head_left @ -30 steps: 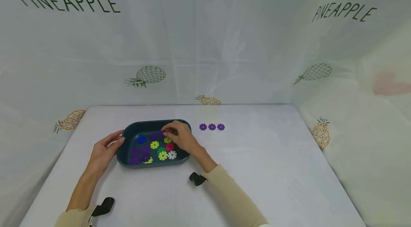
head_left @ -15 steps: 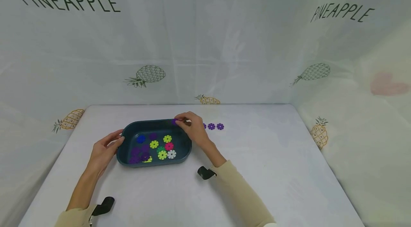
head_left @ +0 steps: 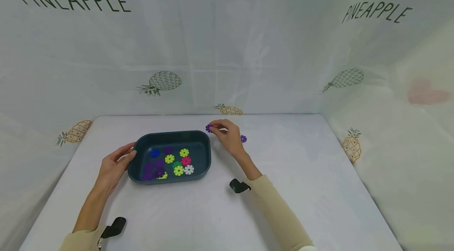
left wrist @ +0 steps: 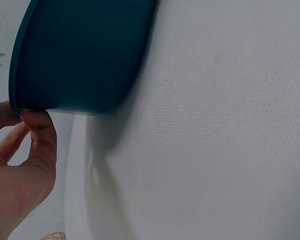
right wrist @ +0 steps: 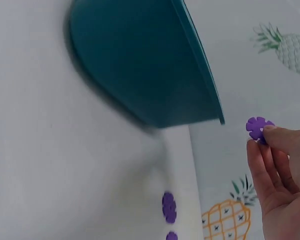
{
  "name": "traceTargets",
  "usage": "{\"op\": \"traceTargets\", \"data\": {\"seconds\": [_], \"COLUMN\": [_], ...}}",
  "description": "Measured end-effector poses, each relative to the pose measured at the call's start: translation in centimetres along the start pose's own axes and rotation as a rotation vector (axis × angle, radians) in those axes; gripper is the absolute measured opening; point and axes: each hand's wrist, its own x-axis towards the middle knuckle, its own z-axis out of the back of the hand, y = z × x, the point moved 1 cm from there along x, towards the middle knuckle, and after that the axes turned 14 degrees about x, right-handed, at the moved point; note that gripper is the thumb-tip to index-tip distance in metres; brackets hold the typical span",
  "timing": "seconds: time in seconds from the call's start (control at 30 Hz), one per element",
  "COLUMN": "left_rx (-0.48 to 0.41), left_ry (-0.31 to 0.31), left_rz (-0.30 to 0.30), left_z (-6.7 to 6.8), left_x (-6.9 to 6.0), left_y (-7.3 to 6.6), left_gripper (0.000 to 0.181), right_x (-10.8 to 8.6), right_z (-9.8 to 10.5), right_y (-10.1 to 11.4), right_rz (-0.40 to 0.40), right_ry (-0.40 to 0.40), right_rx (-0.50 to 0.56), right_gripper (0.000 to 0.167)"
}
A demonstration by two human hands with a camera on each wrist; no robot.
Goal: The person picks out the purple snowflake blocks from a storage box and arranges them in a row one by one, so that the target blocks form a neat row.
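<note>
A dark teal oval tray [head_left: 199, 146] sits on the white table with loose snowflake-shaped plastic discs inside. At its left end my left hand [head_left: 112, 168] pinches the rim; the left wrist view shows thumb and fingers on the tray's edge [left wrist: 85, 55]. My right hand [head_left: 229, 136] is raised just past the tray's back right corner. Between thumb and fingers it pinches a purple snowflake disc [right wrist: 259, 129]. Another purple disc [head_left: 243, 138] lies on the table, partly behind the right hand. In the right wrist view two purple discs [right wrist: 169, 207] show on the table.
In the tray lie several purple discs [head_left: 149, 171], yellow ones [head_left: 179, 170], a blue disc [head_left: 154, 153], a red one [head_left: 186, 160], a green one and a white one [head_left: 189, 169]. A pineapple-print cloth [head_left: 269, 66] hangs behind the table.
My right hand has lifted a purple disc out of the tray and carried it right and back, past the rim. It now hides part of the purple row. My left hand stays on the tray.
</note>
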Motion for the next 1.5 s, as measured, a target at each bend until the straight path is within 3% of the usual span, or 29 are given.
{"op": "traceTargets", "data": {"seconds": [0.47,1.17,1.5], "left_rx": [-0.001,-0.009,-0.005], "left_ry": [-0.009,-0.004,-0.004], "left_rz": [0.004,0.004,0.008], "left_z": [0.3,-0.2,-0.1], "left_x": [0.1,0.0,0.0], "left_y": [0.3,0.1,0.2], "left_gripper": [0.060,0.060,0.059], "right_x": [-0.8,-3.4,-4.4], "right_z": [4.0,9.7,11.2], "right_y": [-1.8,-4.6,-5.2], "right_rz": [-0.052,-0.222,-0.308], "right_ry": [-0.156,-0.314,-0.331], "right_rx": [-0.003,-0.062,-0.096], "right_gripper": [0.019,0.018,0.021]}}
